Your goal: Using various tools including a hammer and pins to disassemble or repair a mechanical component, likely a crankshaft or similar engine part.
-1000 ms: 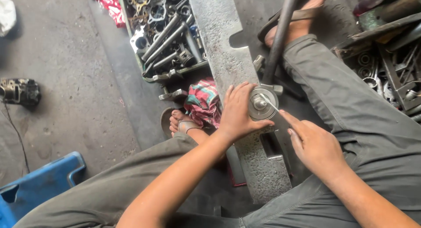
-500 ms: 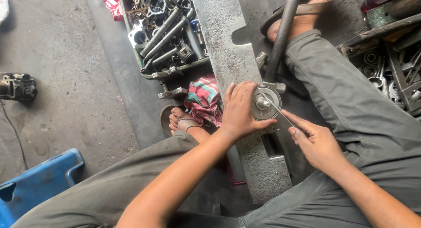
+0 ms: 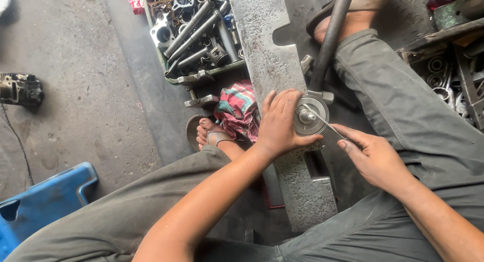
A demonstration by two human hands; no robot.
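Since a second ago your right hand [image 3: 375, 158] has drawn a little back toward your knee, so the thin metal rod [image 3: 325, 123] it pinches now reaches out longer to the hub of the round metal pulley [image 3: 311, 115]; your left hand [image 3: 282, 123] has stayed where it was. That left hand is closed around the pulley's near rim, fingers curled over its edge, holding it down on the heavy steel block [image 3: 282, 106] that runs between your legs. Your right hand is closed on the rod between thumb and fingertips.

A dark steel pipe [image 3: 330, 38] slants down from your sandalled right foot [image 3: 348, 15] and ends just behind the pulley, crowding its far side. Left of the block lie a checked cloth [image 3: 237, 108] and your left foot [image 3: 212, 136]. Beyond them sits a tray of metal parts [image 3: 194, 33]. A blue plastic stool [image 3: 43, 201] stands well apart on the concrete floor [image 3: 80, 80].
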